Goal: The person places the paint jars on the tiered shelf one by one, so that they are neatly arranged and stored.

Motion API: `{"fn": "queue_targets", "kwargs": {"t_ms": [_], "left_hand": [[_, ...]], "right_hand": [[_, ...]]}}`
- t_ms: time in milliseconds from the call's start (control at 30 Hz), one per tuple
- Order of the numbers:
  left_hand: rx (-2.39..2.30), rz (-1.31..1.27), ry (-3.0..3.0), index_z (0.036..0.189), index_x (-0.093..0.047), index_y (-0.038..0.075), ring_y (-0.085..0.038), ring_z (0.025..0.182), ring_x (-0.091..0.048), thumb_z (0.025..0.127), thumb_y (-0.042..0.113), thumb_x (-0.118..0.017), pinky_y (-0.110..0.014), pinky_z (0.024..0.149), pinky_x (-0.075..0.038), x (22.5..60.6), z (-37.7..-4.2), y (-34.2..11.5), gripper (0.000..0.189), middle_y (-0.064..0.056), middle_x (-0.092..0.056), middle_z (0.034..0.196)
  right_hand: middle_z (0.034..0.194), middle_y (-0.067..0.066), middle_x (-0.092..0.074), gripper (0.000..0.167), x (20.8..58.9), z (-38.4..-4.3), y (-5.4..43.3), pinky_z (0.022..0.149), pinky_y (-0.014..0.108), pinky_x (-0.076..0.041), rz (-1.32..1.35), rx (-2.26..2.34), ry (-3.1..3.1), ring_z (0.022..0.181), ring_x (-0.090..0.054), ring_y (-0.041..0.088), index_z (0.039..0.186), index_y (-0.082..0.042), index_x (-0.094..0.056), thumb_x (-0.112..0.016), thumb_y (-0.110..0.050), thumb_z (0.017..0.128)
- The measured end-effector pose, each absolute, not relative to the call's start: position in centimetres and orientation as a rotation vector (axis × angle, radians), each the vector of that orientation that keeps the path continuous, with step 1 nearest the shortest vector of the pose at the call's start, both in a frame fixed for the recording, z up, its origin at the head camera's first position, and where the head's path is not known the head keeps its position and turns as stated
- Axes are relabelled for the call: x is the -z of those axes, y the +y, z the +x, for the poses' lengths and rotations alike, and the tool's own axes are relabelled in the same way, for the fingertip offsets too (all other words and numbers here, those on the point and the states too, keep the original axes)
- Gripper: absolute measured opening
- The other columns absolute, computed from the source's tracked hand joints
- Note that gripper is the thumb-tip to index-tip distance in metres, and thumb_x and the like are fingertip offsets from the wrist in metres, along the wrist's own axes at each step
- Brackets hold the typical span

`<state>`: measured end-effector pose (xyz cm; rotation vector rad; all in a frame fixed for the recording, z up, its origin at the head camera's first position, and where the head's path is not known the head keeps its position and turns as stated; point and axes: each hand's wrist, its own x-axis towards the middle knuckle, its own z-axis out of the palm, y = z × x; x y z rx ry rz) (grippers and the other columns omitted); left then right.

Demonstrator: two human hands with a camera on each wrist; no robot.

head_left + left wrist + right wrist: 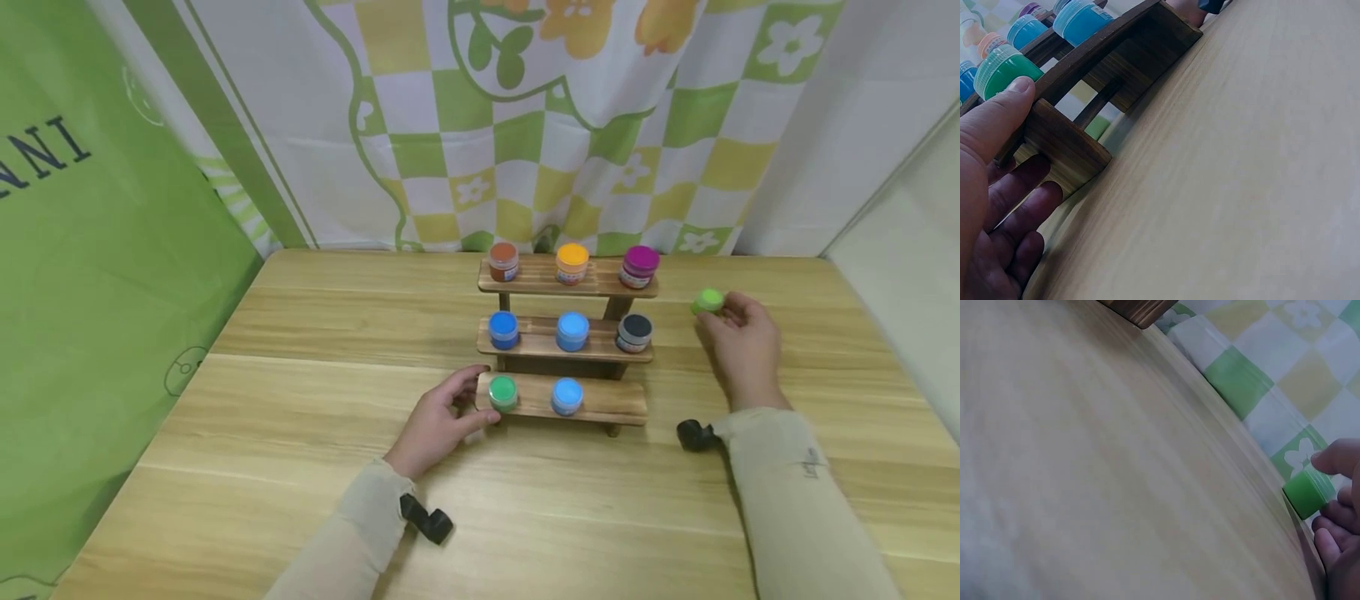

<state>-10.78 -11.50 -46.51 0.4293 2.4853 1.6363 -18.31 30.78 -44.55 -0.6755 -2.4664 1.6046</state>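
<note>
A three-tier wooden stand [611,404] carries several small jars of paint with clear lids. My left hand [431,421] grips the left end of its lowest tier, thumb on top beside a green jar [503,392] and fingers below the board, as the left wrist view shows. Right of that jar stands a light blue jar [567,396]. The middle tier bears blue, light blue and black jars [634,332]; brown, orange and purple jars [640,267] top the stand. To the right of the stand, my right hand [744,350] pinches a light green jar [708,301] at the tabletop.
The wooden table [300,433] reaches back to a checked, flowered curtain [517,133]. A green cloth [97,292] hangs on the left, and a pale wall [911,217] bounds the right. Black wrist cameras [427,521] sit at both sleeves.
</note>
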Motion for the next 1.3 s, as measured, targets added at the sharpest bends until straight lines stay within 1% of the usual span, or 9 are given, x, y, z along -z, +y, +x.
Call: {"fn": "queue_targets", "kwargs": {"t_ms": [167, 367, 433, 600, 733, 833, 1000, 1133, 1300], "left_hand": [[-1.648, 0.420, 2.472, 0.141, -0.056, 0.021, -0.016, 0.100, -0.059, 0.085, 0.028, -0.083, -0.040, 0.093, -0.048, 46.6, -10.8, -11.6, 0.062, 0.003, -0.067, 0.112], [-1.635, 0.426, 2.476, 0.142, -0.056, 0.022, -0.016, 0.100, -0.060, 0.085, 0.029, -0.082, -0.041, 0.093, -0.048, 46.3, -10.7, -11.4, 0.063, 0.002, -0.067, 0.112], [-1.637, 0.428, 2.476, 0.142, -0.055, 0.021, -0.017, 0.100, -0.060, 0.085, 0.029, -0.082, -0.042, 0.092, -0.049, 46.2, -10.7, -11.3, 0.063, 0.002, -0.067, 0.113], [-1.627, 0.427, 2.485, 0.142, -0.055, 0.020, -0.017, 0.100, -0.059, 0.085, 0.029, -0.082, -0.041, 0.092, -0.049, 46.0, -10.7, -11.3, 0.064, 0.001, -0.066, 0.113], [-1.622, 0.423, 2.495, 0.142, -0.056, 0.019, -0.017, 0.099, -0.060, 0.085, 0.029, -0.082, -0.041, 0.091, -0.049, 46.1, -10.6, -11.3, 0.064, 0.001, -0.066, 0.112], [-1.621, 0.422, 2.493, 0.142, -0.055, 0.019, -0.017, 0.099, -0.060, 0.085, 0.030, -0.082, -0.041, 0.091, -0.049, 46.2, -10.6, -11.4, 0.064, 0.001, -0.066, 0.112], [-1.626, 0.427, 2.494, 0.142, -0.055, 0.019, -0.017, 0.099, -0.060, 0.085, 0.030, -0.082, -0.041, 0.090, -0.049, 46.3, -10.5, -11.4, 0.064, 0.001, -0.067, 0.112], [-1.633, 0.433, 2.499, 0.142, -0.056, 0.019, -0.016, 0.098, -0.060, 0.085, 0.028, -0.083, -0.041, 0.090, -0.050, 46.2, -10.5, -11.4, 0.064, 0.001, -0.067, 0.111], [-1.636, 0.424, 2.497, 0.141, -0.056, 0.019, -0.016, 0.097, -0.060, 0.084, 0.026, -0.083, -0.039, 0.089, -0.050, 46.2, -10.6, -11.3, 0.064, 0.002, -0.067, 0.110]], "right_hand": [[0.155, 0.019, -0.039, 0.075, 44.7, -18.9, 30.8, 0.112, 0.037, -0.038, -0.667, -1.520, -2.529, 0.139, -0.042, 0.032, 0.156, -0.006, -0.030, -0.064, -0.038, 0.098], [0.156, 0.019, -0.038, 0.077, 44.5, -19.2, 31.1, 0.111, 0.039, -0.039, -0.677, -1.519, -2.550, 0.140, -0.042, 0.033, 0.157, -0.007, -0.027, -0.063, -0.042, 0.098], [0.155, 0.020, -0.040, 0.077, 44.4, -19.3, 31.3, 0.112, 0.042, -0.038, -0.666, -1.478, -2.569, 0.139, -0.042, 0.034, 0.156, -0.006, -0.029, -0.062, -0.044, 0.098], [0.149, 0.019, -0.048, 0.070, 44.4, -19.3, 31.4, 0.111, 0.045, -0.038, -0.666, -1.401, -2.583, 0.135, -0.047, 0.035, 0.152, -0.005, -0.040, -0.062, -0.044, 0.098], [0.147, 0.018, -0.050, 0.072, 44.8, -19.2, 31.4, 0.108, 0.046, -0.040, -0.680, -1.403, -2.583, 0.131, -0.049, 0.033, 0.150, -0.005, -0.043, -0.064, -0.048, 0.096], [0.142, 0.016, -0.054, 0.072, 45.2, -19.0, 31.3, 0.104, 0.040, -0.044, -0.705, -1.412, -2.559, 0.124, -0.052, 0.025, 0.148, -0.007, -0.047, -0.067, -0.049, 0.093], [0.131, 0.005, -0.059, 0.068, 45.5, -18.6, 30.9, 0.098, 0.027, -0.047, -0.730, -1.436, -2.494, 0.112, -0.056, 0.011, 0.142, -0.011, -0.054, -0.071, -0.051, 0.090], [0.126, -0.001, -0.059, 0.068, 45.3, -18.2, 30.8, 0.094, 0.021, -0.047, -0.711, -1.483, -2.465, 0.111, -0.056, 0.007, 0.141, -0.012, -0.055, -0.072, -0.052, 0.089], [0.119, -0.007, -0.059, 0.067, 45.1, -17.3, 30.6, 0.086, 0.011, -0.046, -0.653, -1.565, -2.437, 0.107, -0.055, 0.004, 0.140, -0.011, -0.054, -0.074, -0.048, 0.088]]}}
